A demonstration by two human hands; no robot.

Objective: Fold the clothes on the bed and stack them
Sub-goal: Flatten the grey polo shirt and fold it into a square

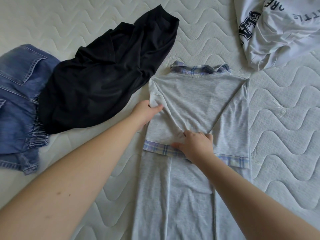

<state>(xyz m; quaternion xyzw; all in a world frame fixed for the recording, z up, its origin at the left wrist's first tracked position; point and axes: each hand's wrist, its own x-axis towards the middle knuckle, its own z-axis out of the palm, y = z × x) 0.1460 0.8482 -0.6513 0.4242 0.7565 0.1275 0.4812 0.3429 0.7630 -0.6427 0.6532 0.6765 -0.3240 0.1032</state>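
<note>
**Grey shirt half folded, both hands on it**

Grey jersey fills the middle of your head view: the grey shirt (199,104) lies face down on the bed (277,135), plaid collar at the far end, body running toward you along the near-far line. Both short sleeves with their plaid cuffs look already turned in across the back, and the lower body stretches long and narrow between your forearms.

Your left hand (147,112) pinches a fold of cloth at the left shoulder edge, thumb on top. Your right hand (195,144) presses on the left sleeve's cuff near the shirt's centre, fingers curled into the fabric; whether it is gripping or only pinning I cannot tell for sure. Creases pull tight between the two hands, so the cloth there is under tension.

What the next fold turns on, as I judge it: the long axis points straight at you, with the hem out of sight at the near edge. Bringing hem to collar means both hands must come back toward you first; the right hand is nearer that end.

Off to the left, the black garment (107,77) lies crumpled, overlapping the denim piece (19,101). Far right sits the white printed top (280,32), also unfolded. No stack shows yet.
</note>
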